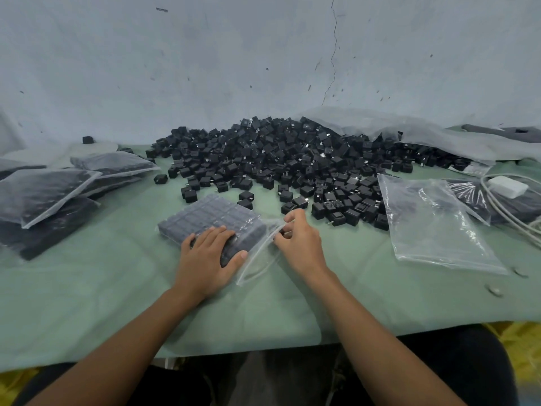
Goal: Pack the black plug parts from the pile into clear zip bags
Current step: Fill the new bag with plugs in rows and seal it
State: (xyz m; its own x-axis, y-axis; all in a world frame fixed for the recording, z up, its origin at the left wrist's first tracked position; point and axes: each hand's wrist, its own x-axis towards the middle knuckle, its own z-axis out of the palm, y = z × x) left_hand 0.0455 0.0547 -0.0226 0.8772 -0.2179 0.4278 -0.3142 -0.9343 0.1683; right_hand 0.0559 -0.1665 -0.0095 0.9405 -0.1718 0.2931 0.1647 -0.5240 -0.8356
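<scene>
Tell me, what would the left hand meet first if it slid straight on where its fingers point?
The left hand presses on the filled zip bag. Past the bag's far edge, it would likely reach the two loose plug parts before the pile, though depth is unclear.

One filled zip bag (210, 218) mid-desk; perhaps four more filled bags (44, 194) left; one empty clear bag (433, 227); one white adapter (508, 186); one pile of black plug parts (292, 162), uncountable.
</scene>
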